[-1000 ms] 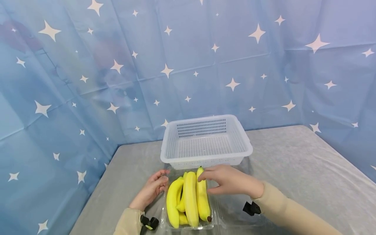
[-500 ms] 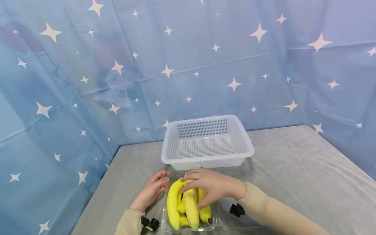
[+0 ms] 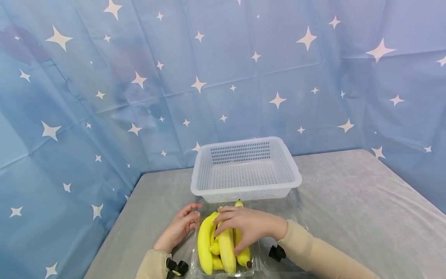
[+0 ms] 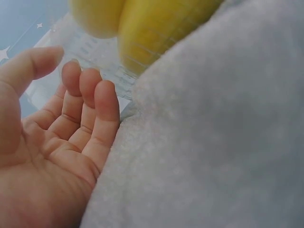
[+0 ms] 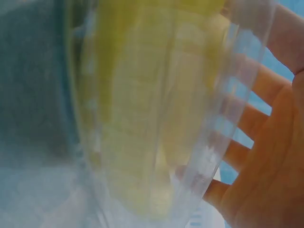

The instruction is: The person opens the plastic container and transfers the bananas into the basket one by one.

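Several yellow bananas (image 3: 205, 248) lie together in a clear plastic container (image 3: 256, 260) on a table (image 3: 334, 193) covered in soft, lightly wrinkled grey cloth. The right hand (image 3: 251, 226) arches over them with its fingers spread; whether they grip a banana cannot be told. The left hand (image 3: 181, 224), fingers loosely bent, is just beside the container. Behind stands a white perforated basket (image 3: 244, 191); creased blue drapes (image 3: 237, 100) with pale four-pointed stars enclose the table's back and sides

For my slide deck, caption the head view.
Right hand over bananas in a clear plastic tray, left hand beside it, white basket beyond.
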`<state>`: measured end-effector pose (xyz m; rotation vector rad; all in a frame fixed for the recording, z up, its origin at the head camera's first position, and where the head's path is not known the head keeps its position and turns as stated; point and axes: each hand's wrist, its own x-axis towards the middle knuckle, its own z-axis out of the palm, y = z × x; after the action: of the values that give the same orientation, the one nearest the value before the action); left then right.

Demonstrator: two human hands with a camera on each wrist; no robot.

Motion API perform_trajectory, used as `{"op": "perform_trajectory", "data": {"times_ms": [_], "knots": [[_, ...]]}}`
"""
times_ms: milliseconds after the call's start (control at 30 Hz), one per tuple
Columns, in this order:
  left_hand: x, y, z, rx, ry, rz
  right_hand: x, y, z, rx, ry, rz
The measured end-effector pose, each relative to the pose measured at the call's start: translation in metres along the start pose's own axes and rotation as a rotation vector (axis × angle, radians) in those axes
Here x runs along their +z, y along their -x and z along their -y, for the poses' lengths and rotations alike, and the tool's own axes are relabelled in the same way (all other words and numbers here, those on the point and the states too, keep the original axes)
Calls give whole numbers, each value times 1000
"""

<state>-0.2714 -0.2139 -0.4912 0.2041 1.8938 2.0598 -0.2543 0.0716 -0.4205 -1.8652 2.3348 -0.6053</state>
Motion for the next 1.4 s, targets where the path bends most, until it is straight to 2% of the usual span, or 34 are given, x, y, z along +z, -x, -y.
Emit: {"op": "perform_trajectory", "data": {"times_ms": [133, 367, 700, 1067, 1400], "knots": [[0, 2, 1, 0, -4, 7, 5, 0, 0, -16, -31, -27], [0, 3, 0, -1, -5, 4, 11, -2, 0, -19, 42, -62], [0, 2, 0, 13, -13, 11, 6, -1, 2, -83, 155, -91], [1, 2, -1, 21, -14, 31, 4, 5, 6, -31, 189, -75], [1, 2, -1, 20, -24, 50, -1, 8, 10, -32, 207, -69]]}}
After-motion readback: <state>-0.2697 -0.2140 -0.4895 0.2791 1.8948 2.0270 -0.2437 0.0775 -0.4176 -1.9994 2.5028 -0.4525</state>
